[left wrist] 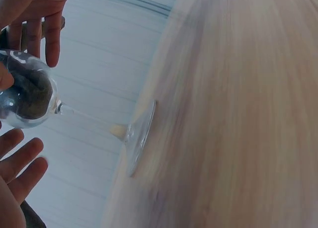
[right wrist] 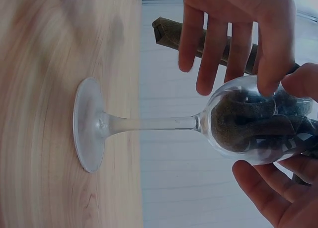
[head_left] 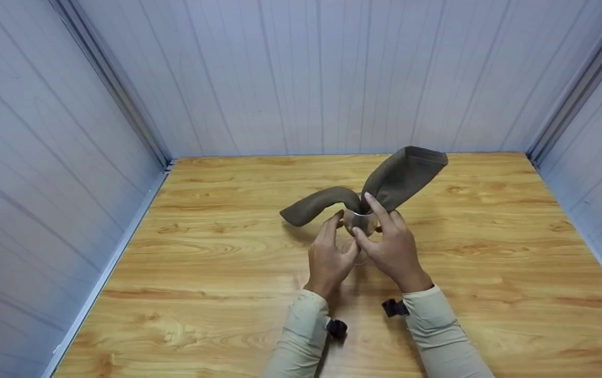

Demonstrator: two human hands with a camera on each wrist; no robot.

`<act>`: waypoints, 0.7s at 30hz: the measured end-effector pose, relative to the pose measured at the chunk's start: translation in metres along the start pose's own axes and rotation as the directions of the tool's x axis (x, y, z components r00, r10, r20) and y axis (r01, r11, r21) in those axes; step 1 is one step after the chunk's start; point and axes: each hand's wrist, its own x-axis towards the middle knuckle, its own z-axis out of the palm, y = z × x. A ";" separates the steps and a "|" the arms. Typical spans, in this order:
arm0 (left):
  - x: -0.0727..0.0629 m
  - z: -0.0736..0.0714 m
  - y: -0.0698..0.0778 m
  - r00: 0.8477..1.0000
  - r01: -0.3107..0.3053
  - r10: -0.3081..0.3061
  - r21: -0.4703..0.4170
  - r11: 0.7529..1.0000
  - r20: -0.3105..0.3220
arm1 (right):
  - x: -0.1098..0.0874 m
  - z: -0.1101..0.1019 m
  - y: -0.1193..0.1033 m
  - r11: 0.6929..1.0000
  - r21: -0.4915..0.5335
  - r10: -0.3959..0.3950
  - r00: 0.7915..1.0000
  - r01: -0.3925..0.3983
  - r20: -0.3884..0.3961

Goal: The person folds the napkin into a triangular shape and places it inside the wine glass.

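A clear stemmed wine glass (head_left: 362, 222) stands upright on the table, a dark grey-brown cloth napkin (head_left: 405, 178) tucked into its bowl. One end of the napkin droops left, while the other, a wide folded flap, rises right. My left hand (head_left: 329, 257) holds the bowl from the left, thumb at the near side, several fingers reaching past it. From the right my right hand (head_left: 393, 251) holds it too, thumb on the front of the bowl and index finger stretched up to the napkin near the rim. Bunched cloth (right wrist: 238, 121) shows through the glass in the right wrist view.
The wood-grain tabletop (head_left: 217, 273) reaches back to a pale panelled wall (head_left: 290, 79), with similar walls at left and right. Round the glass foot (right wrist: 89, 124) is bare wood. A small black device (head_left: 337, 329) sits at the left wrist, another (head_left: 395, 307) at the right.
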 end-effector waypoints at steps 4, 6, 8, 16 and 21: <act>0.001 0.003 0.004 1.000 0.017 -0.017 0.019 1.000 0.011 | 0.000 0.000 -0.002 1.000 -0.008 0.003 1.000 -0.003 0.006; 0.001 0.004 0.005 0.999 0.032 -0.032 0.035 0.999 0.019 | 0.000 0.000 -0.002 1.000 -0.015 -0.004 1.000 0.004 0.006; 0.001 0.006 0.008 0.998 0.050 -0.052 0.056 0.997 0.024 | 0.000 -0.001 -0.002 1.000 -0.012 -0.004 1.000 0.004 0.012; 0.007 0.011 0.014 0.995 0.102 -0.102 0.108 0.989 -0.005 | 0.002 -0.005 -0.001 1.000 0.004 0.017 0.998 -0.018 0.052; 0.009 0.010 0.018 0.993 0.120 -0.120 0.141 0.983 -0.008 | 0.004 -0.011 -0.001 0.999 0.011 0.046 0.996 -0.047 0.079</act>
